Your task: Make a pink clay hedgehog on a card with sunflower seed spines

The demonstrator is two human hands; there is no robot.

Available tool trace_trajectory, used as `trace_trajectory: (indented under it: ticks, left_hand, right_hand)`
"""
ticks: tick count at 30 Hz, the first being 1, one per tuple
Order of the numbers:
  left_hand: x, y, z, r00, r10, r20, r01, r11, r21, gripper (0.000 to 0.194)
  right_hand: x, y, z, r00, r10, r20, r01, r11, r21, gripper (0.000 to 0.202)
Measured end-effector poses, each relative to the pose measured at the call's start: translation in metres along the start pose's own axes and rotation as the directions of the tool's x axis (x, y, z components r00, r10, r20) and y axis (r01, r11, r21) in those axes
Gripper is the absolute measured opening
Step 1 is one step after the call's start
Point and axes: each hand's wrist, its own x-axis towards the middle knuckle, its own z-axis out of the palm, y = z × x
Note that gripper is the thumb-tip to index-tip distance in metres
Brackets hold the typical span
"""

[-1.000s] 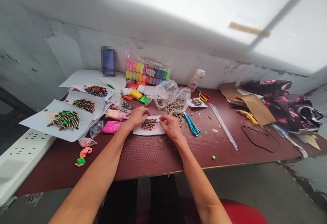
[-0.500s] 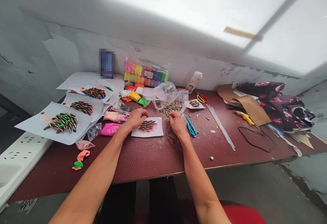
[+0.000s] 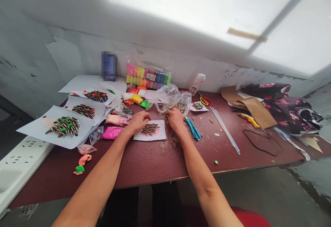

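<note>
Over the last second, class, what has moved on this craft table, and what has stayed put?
The right hand left the small card with the seed hedgehog and moved away from the person to the sunflower seeds spilling from the clear bag. The left hand stayed at the card's left edge. The finished hedgehog sheets and blue cutter lie as before.

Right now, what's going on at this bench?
A person sits at a dark red table making a seed picture. The left hand rests on the edge of a small white card bearing a pink shape covered in striped seeds. The right hand reaches into the loose seed pile spilling from a clear plastic bag. Finished seed pictures lie to the left, blue cutters to the right, a pack of coloured clay by the wall.
</note>
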Motion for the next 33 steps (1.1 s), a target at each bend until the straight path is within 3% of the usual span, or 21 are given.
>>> trace_trajectory:
  ticks: [13,18,24,29,33]
  left_hand:
    - [-0.001,0.006,-0.003,1.0,-0.02,0.015,0.02,1.0,0.015,0.025]
    - [-0.001,0.004,-0.002,1.0,-0.018,0.007,0.018,1.0,0.007,0.024]
    - [0.0,0.002,-0.001,1.0,-0.009,0.005,0.009,1.0,0.015,0.025]
    - [0.0,0.0,0.0,1.0,0.013,-0.001,-0.013,1.0,0.012,0.026]
    - [0.0,-0.001,0.001,1.0,0.006,-0.001,-0.006,1.0,0.017,0.026]
  right_hand:
    - [-0.001,-0.007,-0.001,0.996,-0.085,-0.002,0.085,0.996,-0.032,0.026]
    - [-0.017,-0.004,-0.004,0.998,-0.009,-0.067,0.024,0.975,0.222,0.021]
    - [-0.052,0.001,0.0,0.993,-0.001,-0.118,0.072,0.796,0.601,0.021]
    - [-0.07,-0.006,0.004,0.975,-0.021,-0.22,0.158,0.762,0.628,0.018]
    - [-0.073,-0.011,0.006,0.985,-0.03,-0.169,0.132,0.761,0.635,0.018]
